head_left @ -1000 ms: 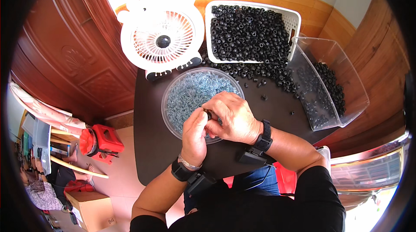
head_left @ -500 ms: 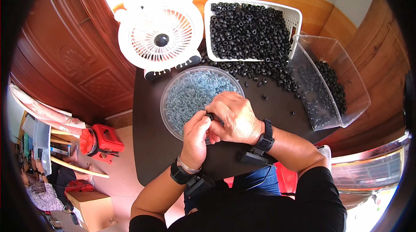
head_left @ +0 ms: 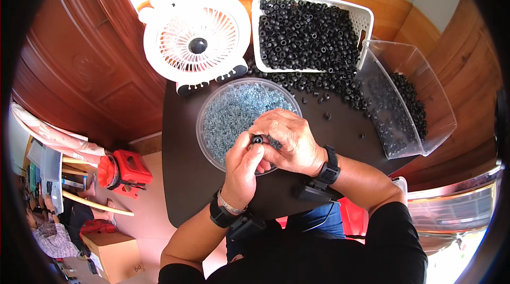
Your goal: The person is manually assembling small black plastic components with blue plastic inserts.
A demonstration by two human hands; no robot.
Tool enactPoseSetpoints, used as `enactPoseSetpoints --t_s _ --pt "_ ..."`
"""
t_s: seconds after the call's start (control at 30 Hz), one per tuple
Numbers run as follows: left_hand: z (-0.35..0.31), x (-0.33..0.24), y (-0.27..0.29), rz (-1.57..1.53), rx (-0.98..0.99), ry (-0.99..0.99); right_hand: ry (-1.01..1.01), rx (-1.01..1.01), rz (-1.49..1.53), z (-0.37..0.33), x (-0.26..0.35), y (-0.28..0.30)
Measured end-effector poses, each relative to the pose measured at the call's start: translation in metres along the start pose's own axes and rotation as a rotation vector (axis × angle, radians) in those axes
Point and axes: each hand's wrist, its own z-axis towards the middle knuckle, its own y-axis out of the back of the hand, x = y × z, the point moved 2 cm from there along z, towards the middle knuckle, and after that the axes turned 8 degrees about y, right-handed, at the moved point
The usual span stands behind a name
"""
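Both my hands meet over the near right rim of a round clear bowl (head_left: 201, 148) full of small clear bluish pieces (head_left: 228, 119). My left hand (head_left: 243, 170) pinches a small black ring-shaped part (head_left: 257, 139) between thumb and finger, its round opening showing. Curled against it, my right hand (head_left: 289, 140) has a little clump of greyish-blue pieces (head_left: 274, 142) within its bent fingers. The right fingertips are partly hidden behind the hand, so whether they touch the black part is hard to see.
Behind the bowl stands a white basket (head_left: 366, 17) heaped with black ring-shaped parts, many spilled on the dark table (head_left: 186, 188). A clear bin (head_left: 433, 93) with more lies at the right. A white fan (head_left: 159, 56) is back left. Other people sit far left, near a cardboard box (head_left: 114, 257).
The black part has turned in my left fingers, so its opening now shows more. My right fingers have shifted slightly, and the greyish-blue clump in them shows more plainly.
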Motion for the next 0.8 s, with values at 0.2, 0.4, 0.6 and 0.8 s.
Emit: enactPoseSetpoints --t_s 0.2,0.4,0.6,0.8 --pt "-0.0009 0.0001 0.0038 0.097 -0.023 -0.091 -0.077 0.024 0.148 -0.0013 -0.002 0.0011" --pt "0.0008 -0.0014 0.0046 0.105 -0.016 -0.052 -0.091 0.029 0.164 -0.0018 -0.0038 0.0038" --pt "0.0022 -0.0037 0.0084 0.246 -0.085 -0.138 -0.1 0.056 0.224 0.0021 -0.0047 0.0071" --pt "0.0016 -0.0065 0.0109 0.321 -0.121 -0.181 -0.134 0.05 0.339 0.0002 -0.0088 0.0072"
